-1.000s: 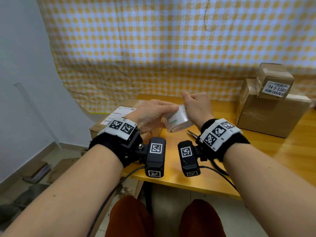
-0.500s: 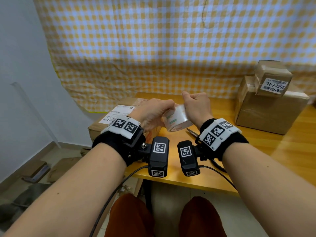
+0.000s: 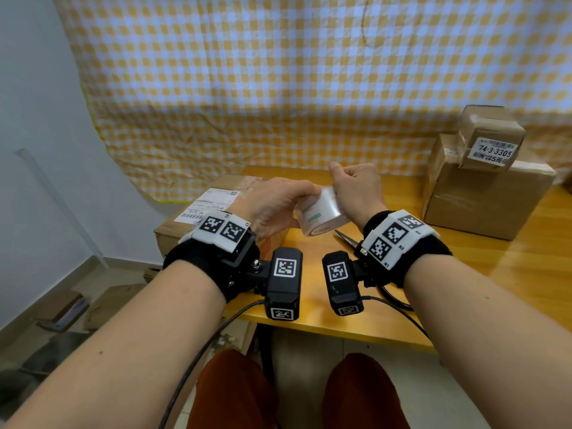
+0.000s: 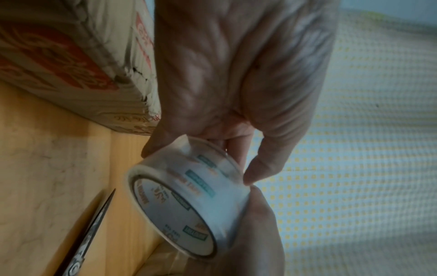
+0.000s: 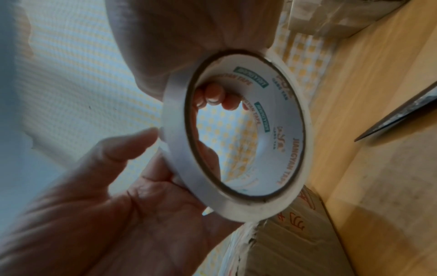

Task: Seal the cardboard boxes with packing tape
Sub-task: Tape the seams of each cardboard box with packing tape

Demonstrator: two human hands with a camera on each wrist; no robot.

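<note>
Tape roll (image 3: 318, 212) between both hands.

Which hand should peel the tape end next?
Probably right: the right hand is already pinching at the top of the tape roll, while the left hand grips and steadies it.

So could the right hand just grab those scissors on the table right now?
Probably not at once: the right hand and left hand both hold the tape roll. The scissors lie just beneath on the table, with nothing covering them, so freeing the right hand should suffice.
</note>
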